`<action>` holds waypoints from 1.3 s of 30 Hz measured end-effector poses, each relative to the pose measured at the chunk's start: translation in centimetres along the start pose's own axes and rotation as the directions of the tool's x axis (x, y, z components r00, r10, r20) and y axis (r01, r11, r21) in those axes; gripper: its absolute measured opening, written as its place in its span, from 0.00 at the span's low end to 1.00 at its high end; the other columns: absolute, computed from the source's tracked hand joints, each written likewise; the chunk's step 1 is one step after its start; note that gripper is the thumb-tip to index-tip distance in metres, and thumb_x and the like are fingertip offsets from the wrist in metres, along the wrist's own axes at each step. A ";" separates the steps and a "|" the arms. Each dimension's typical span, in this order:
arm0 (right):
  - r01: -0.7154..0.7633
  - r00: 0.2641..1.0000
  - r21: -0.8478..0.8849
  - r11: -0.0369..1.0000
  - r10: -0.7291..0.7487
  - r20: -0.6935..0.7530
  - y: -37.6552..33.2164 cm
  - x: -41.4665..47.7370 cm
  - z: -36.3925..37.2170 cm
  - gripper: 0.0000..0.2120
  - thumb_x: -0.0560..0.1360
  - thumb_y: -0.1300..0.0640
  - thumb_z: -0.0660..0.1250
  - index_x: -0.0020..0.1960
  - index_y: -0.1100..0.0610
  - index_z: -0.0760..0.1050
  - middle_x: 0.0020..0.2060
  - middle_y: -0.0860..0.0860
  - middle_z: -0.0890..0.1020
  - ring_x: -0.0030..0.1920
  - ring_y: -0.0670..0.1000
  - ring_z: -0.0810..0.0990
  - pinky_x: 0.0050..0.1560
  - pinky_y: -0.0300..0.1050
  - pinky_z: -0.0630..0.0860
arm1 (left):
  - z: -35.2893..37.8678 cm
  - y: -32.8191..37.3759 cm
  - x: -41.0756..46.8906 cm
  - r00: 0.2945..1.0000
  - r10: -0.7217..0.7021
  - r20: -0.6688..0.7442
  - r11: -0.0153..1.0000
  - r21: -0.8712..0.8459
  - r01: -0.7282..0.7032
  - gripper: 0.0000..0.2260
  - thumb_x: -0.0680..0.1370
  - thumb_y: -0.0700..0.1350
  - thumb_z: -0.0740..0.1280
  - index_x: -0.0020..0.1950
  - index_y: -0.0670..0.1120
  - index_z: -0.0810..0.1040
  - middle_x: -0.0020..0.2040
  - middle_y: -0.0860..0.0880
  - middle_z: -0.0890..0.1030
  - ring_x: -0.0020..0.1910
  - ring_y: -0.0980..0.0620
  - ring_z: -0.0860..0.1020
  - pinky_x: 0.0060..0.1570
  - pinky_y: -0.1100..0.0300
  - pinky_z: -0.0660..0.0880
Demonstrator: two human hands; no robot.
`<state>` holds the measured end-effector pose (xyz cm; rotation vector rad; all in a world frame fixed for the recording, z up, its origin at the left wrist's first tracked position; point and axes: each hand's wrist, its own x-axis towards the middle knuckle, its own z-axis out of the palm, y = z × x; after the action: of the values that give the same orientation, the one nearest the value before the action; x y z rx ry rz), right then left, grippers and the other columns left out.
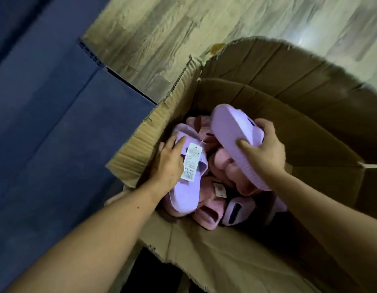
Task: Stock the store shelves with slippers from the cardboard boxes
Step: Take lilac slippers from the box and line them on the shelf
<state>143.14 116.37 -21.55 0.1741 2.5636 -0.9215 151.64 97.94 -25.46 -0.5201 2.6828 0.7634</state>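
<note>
From the head camera, an open cardboard box (289,106) stood on a wood-patterned floor (183,28), with a dark blue panel (46,123) lying along its left side. Both bare arms reached down into the box. The left hand (168,163) had its grip closed round the edge of a tagged lilac slipper (187,195), the thumb laid over the strap and the fingers tucked out of sight beneath it. A white price tag (191,163) hung across that slipper just beside the knuckles. The right hand (265,149) held an upturned lilac slipper (232,132), sole facing up and tilted, its grip pinching the slipper between the thumb on the ribbed sole and the fingers wrapped over the far edge. Both slippers were inside the box, resting over a heap of pink slippers (225,163) that filled the bottom. A third lilac slipper (238,210) lay lower in the heap, near the right forearm, partly buried among the pink ones.
</note>
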 end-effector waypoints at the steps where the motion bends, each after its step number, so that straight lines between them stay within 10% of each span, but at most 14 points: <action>1: 0.000 1.000 -0.004 1.000 0.000 0.011 -0.6 -0.9 -0.9 0.26 0.72 0.54 0.69 0.67 0.49 0.65 0.57 0.52 0.78 0.56 0.57 0.76 0.49 0.45 0.69 | -0.8 0.9 -1.0 1.000 -0.022 0.017 1.000 0.004 0.022 0.26 0.73 0.31 0.56 0.71 0.42 0.67 0.73 0.43 0.65 0.59 0.37 0.71 0.61 0.50 0.67; 10: 0.132 0.990 0.015 0.991 -0.133 0.039 -7.4 -11.7 -9.8 0.24 0.70 0.56 0.69 0.64 0.46 0.69 0.43 0.49 0.75 0.45 0.52 0.73 0.41 0.41 0.66 | -12.2 9.9 -11.1 0.992 -0.102 -0.080 0.978 -0.190 0.085 0.24 0.75 0.36 0.53 0.71 0.43 0.67 0.73 0.45 0.65 0.65 0.40 0.68 0.64 0.56 0.60; 15: 0.304 0.948 0.145 0.942 -0.314 0.051 -13.0 -18.3 -14.4 0.05 0.71 0.59 0.70 0.45 0.51 0.77 0.35 0.48 0.76 0.41 0.53 0.73 0.36 0.41 0.63 | -20.1 13.5 -17.6 0.968 -0.109 -0.225 0.974 -0.220 0.059 0.23 0.77 0.33 0.57 0.71 0.44 0.67 0.74 0.46 0.63 0.64 0.41 0.67 0.65 0.58 0.61; 19: 0.453 0.878 0.190 0.871 -0.472 0.075 -17.4 -23.7 -16.6 0.08 0.72 0.63 0.68 0.46 0.55 0.83 0.37 0.38 0.77 0.50 0.56 0.77 0.51 0.47 0.74 | -24.9 14.0 -23.7 0.934 -0.114 -0.339 0.973 -0.229 0.036 0.21 0.78 0.34 0.57 0.70 0.47 0.70 0.74 0.48 0.65 0.60 0.43 0.69 0.60 0.56 0.67; 29: 0.765 0.463 0.274 0.583 -0.794 0.394 -27.1 -39.0 -14.6 0.21 0.67 0.50 0.61 0.57 0.53 0.80 0.46 0.42 0.76 0.54 0.46 0.66 0.49 0.26 0.61 | -33.4 7.2 -41.3 0.710 -0.315 -0.630 0.929 -0.359 0.093 0.20 0.74 0.31 0.59 0.64 0.41 0.76 0.65 0.43 0.75 0.61 0.41 0.75 0.63 0.54 0.68; 35: 0.855 0.143 0.342 0.389 -0.812 0.566 -30.0 -51.2 -10.6 0.26 0.64 0.57 0.58 0.61 0.55 0.77 0.49 0.44 0.73 0.55 0.48 0.66 0.56 0.37 0.63 | -35.7 3.4 -53.9 0.630 -0.375 -0.680 0.924 -0.325 0.199 0.35 0.77 0.35 0.62 0.75 0.60 0.49 0.76 0.49 0.58 0.70 0.43 0.66 0.67 0.52 0.66; 39: 0.924 -0.147 0.377 0.067 -0.847 0.510 -30.4 -58.7 -8.9 0.19 0.64 0.56 0.57 0.48 0.61 0.81 0.44 0.55 0.83 0.50 0.51 0.71 0.53 0.37 0.66 | -36.0 1.4 -61.3 0.633 -0.478 -0.609 0.873 -0.409 0.267 0.31 0.79 0.51 0.62 0.74 0.65 0.45 0.77 0.51 0.52 0.64 0.45 0.72 0.58 0.59 0.69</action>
<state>185.92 99.67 26.88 -1.9575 1.6399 -0.8918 198.83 95.02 27.69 -1.7072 2.9145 0.9655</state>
